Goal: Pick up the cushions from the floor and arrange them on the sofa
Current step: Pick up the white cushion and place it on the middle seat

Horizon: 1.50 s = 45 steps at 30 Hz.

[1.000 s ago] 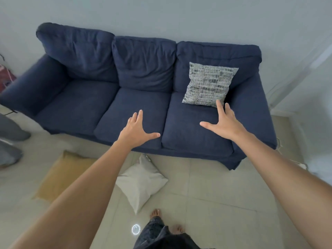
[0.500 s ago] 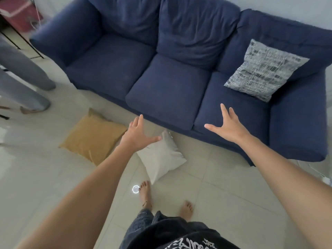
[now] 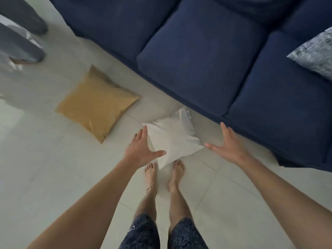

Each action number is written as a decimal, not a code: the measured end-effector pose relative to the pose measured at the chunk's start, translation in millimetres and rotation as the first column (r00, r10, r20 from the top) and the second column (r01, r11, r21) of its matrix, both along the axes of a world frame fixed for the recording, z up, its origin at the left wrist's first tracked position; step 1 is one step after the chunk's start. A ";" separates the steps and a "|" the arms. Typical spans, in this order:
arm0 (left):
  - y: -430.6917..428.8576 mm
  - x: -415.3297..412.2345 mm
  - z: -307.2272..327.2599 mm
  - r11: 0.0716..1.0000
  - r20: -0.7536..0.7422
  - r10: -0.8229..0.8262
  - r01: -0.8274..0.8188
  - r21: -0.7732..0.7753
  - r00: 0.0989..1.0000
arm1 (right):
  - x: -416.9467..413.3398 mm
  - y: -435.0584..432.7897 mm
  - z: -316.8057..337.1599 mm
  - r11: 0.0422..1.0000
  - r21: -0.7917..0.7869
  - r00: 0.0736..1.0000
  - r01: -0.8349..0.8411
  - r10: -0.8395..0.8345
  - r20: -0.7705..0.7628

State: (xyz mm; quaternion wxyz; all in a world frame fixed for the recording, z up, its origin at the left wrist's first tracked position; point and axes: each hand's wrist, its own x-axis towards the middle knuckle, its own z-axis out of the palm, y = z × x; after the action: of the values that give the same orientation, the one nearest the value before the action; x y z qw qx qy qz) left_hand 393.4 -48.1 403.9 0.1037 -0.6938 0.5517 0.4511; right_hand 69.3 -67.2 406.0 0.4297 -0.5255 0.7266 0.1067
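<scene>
A white cushion (image 3: 173, 139) lies on the tiled floor just in front of my bare feet, close to the sofa's front edge. My left hand (image 3: 142, 150) hovers open over its left side, fingers spread, holding nothing. On the cushion's right, my right hand (image 3: 227, 146) is open too, palm inward. A mustard-yellow cushion (image 3: 97, 103) lies flat on the floor further left. The dark blue sofa (image 3: 201, 56) fills the top of the view. A grey patterned cushion (image 3: 316, 53) rests on its right seat, cut off by the frame edge.
Another person's grey trouser legs (image 3: 19, 36) stand at the top left, near the sofa's left end. Pale floor tiles (image 3: 45, 177) spread to the left and below. My own feet (image 3: 163, 175) stand right behind the white cushion.
My view has tipped down from the sofa to the floor. Both open hands have dropped toward the white cushion and now flank it.
</scene>
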 end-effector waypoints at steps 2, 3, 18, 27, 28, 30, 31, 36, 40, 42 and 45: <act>-3.1 -5.7 -41.8 1.000 0.001 0.002 -0.002 0.000 1.000 | -1.0 -10.4 -49.1 0.999 0.031 1.000 -0.021 0.020 0.023; -4.9 -8.6 -64.5 1.000 -0.001 0.003 -0.003 0.000 1.000 | -0.9 -15.8 -74.4 0.999 0.040 0.999 -0.026 0.024 0.032; -12.8 -28.5 -410.2 0.976 0.036 0.154 -0.158 0.152 0.987 | 0.1 -57.2 -422.6 0.994 0.107 0.999 -0.030 0.027 0.032; -0.8 -21.9 -520.1 0.839 -0.144 0.519 -0.470 0.274 0.843 | 1.0 -61.2 -516.8 0.988 0.153 0.979 0.035 -0.065 0.193; -1.3 -21.4 -523.1 0.837 -0.170 0.526 -0.473 0.274 0.833 | 0.7 -61.2 -518.6 0.988 0.153 0.979 0.034 -0.065 0.196; -5.3 -20.9 -520.6 0.850 -0.184 0.511 -0.461 0.255 0.840 | 1.2 -60.8 -515.7 0.988 0.150 0.982 0.022 -0.050 0.184; -7.5 -20.3 -516.4 0.859 -0.185 0.497 -0.452 0.240 0.848 | 1.8 -60.6 -511.4 0.990 0.142 0.983 0.023 -0.048 0.178; -14.0 -9.5 -465.1 0.891 -0.154 0.441 -0.411 0.194 0.884 | 8.9 -56.0 -462.7 0.991 0.133 0.983 0.027 -0.050 0.175; -19.3 7.5 -388.1 0.908 -0.145 0.408 -0.385 0.165 0.901 | 20.2 -50.4 -395.5 0.989 0.149 0.983 0.009 -0.036 0.180; -20.8 19.3 -343.0 0.914 -0.152 0.400 -0.381 0.140 0.904 | 27.9 -46.8 -354.7 0.990 0.143 0.981 -0.001 -0.027 0.193; -25.0 32.8 -270.8 0.926 -0.162 0.375 -0.362 0.105 0.913 | 36.3 -43.9 -288.8 0.993 0.120 0.975 0.004 -0.031 0.218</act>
State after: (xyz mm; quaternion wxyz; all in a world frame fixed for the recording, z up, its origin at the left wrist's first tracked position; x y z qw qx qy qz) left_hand 426.2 -73.0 133.1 -0.0078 -0.7377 0.4013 0.5429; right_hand 105.6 -111.1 117.2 0.5388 -0.5010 0.6716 0.0874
